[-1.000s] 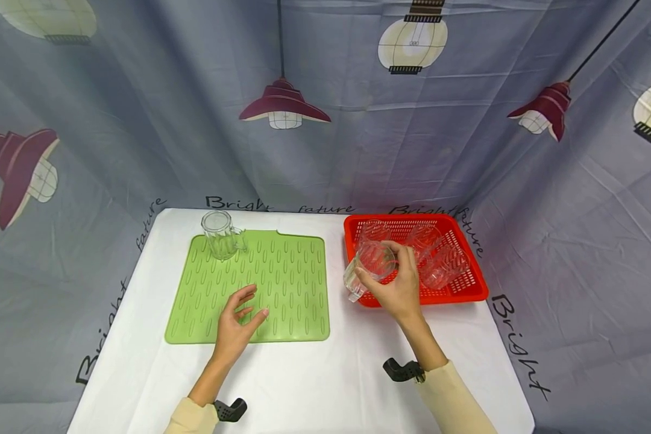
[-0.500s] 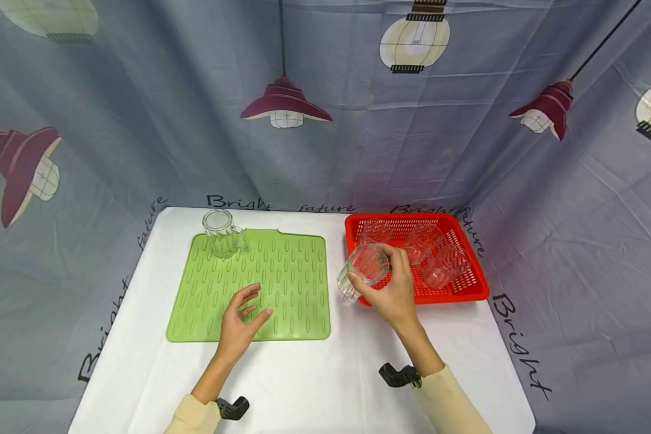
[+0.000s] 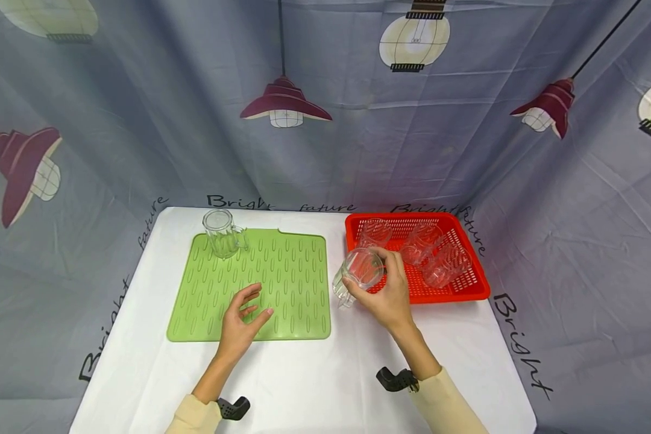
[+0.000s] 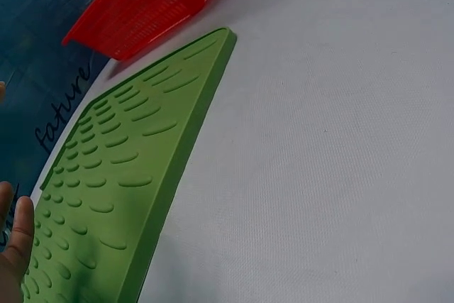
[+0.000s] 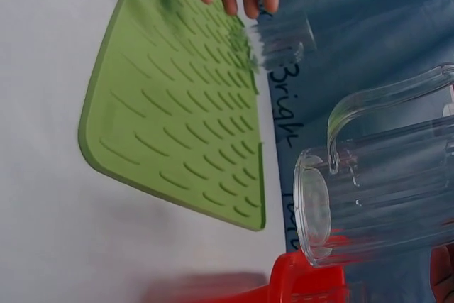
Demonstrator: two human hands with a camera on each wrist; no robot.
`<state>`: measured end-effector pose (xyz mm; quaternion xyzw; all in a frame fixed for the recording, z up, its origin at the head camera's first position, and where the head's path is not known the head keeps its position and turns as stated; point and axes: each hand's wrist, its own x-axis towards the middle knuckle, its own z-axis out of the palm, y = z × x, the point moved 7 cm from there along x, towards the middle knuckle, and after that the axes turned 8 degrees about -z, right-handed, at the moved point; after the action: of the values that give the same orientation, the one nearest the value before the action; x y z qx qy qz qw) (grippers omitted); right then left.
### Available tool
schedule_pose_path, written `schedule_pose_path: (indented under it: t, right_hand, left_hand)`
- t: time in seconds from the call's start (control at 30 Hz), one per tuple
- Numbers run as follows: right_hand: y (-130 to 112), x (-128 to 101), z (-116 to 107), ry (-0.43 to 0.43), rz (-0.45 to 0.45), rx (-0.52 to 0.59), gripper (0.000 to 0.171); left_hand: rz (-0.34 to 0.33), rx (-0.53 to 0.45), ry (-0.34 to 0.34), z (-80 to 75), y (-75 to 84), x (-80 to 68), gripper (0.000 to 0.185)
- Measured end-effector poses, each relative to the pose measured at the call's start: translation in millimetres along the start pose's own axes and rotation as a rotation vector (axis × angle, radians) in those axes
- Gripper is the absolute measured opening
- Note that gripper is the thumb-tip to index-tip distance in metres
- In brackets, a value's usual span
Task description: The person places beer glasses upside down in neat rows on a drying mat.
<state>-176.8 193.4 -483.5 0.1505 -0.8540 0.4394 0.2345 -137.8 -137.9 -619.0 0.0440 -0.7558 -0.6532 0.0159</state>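
Right hand [image 3: 386, 295] grips a clear glass mug [image 3: 358, 274], tilted, held just left of the red basket [image 3: 469, 289], between basket and green mat [image 3: 298, 265]. Left hand [image 3: 241, 322] rests on the mat's near edge, fingers loosely spread, holding nothing. Three mugs lie in the basket.

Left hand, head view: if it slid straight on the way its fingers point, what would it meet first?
The left hand rests on the green mat, fingers pointing toward the far right. Only bare mat lies ahead; past its edge probably the red basket. The upright mug stands off that line.
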Motion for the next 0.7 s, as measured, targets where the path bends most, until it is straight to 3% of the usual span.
schedule_pose_path:
  t: [0.5, 0.7]
  right_hand:
    - [-4, -9, 14, -0.060, 0.012, 0.009, 0.079]
    - [-9, -12, 23, -0.087, -0.012, 0.028, 0.079]
  left_hand:
    - [-0.002, -0.006, -0.001, 4.6, 1.9, -1.9, 0.066]
    - [0.027, -0.004, -0.010, 9.6, 6.9, -1.2, 0.066]
